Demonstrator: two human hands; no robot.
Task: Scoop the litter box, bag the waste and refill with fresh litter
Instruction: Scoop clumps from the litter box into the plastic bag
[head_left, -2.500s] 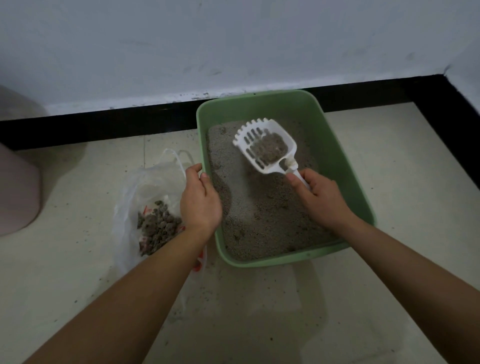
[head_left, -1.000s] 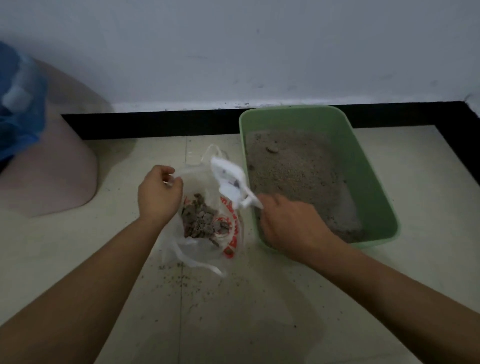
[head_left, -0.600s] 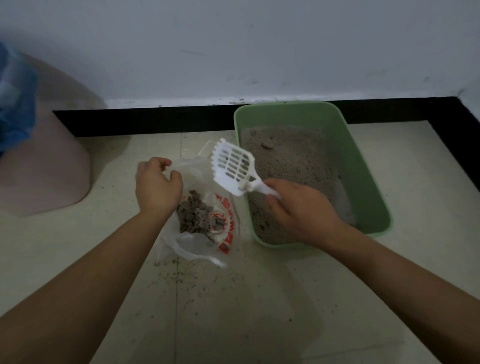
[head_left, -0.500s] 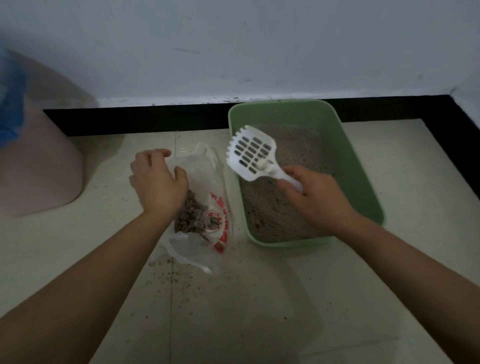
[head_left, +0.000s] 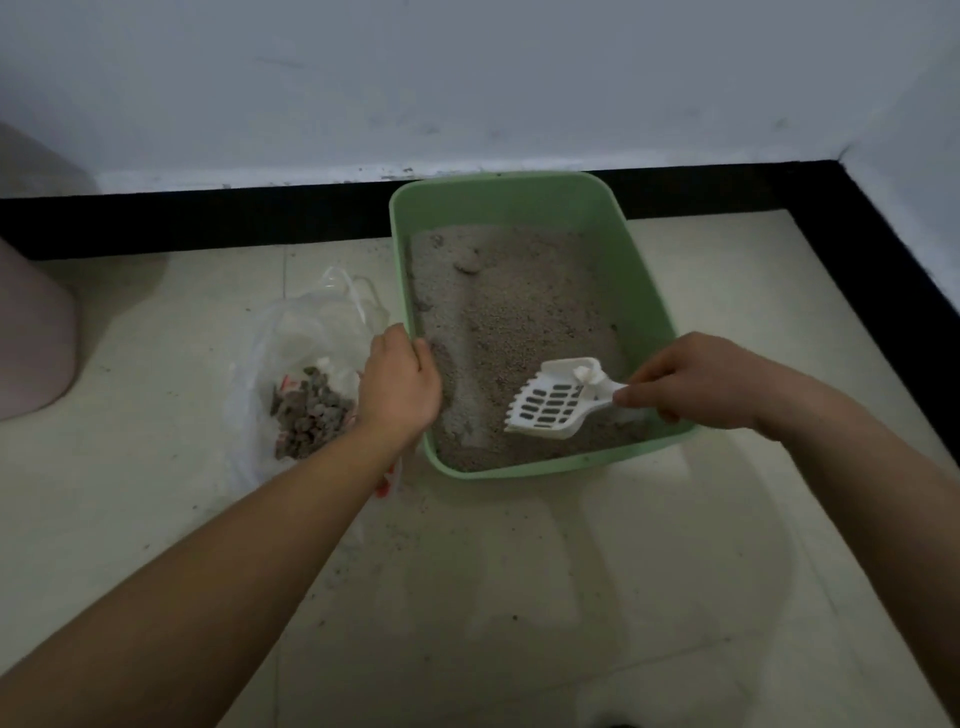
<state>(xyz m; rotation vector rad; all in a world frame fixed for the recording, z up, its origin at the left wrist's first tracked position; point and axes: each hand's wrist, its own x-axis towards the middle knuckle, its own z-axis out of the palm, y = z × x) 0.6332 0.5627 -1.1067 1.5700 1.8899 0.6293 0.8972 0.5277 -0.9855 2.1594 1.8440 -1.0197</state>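
Note:
A green litter box (head_left: 639, 291) sits on the pale floor, holding grey litter (head_left: 519, 322). My right hand (head_left: 696, 384) grips the handle of a white slotted scoop (head_left: 556, 402), whose head points left and lies low over the litter near the box's front. My left hand (head_left: 397, 387) grips the box's left rim, thumb inside. To the left lies a clear plastic bag (head_left: 306, 338) with a pile of dark waste clumps (head_left: 309, 415) in it.
A pinkish rounded container (head_left: 31, 338) stands at the far left. A black skirting strip (head_left: 208, 218) runs along the white wall behind the box and down the right side. Litter grains are scattered on the floor in front of the bag.
My right hand swung the scoop from over the bag back into the litter box and lowered it to the litter. My left hand let go of the bag and took the box rim.

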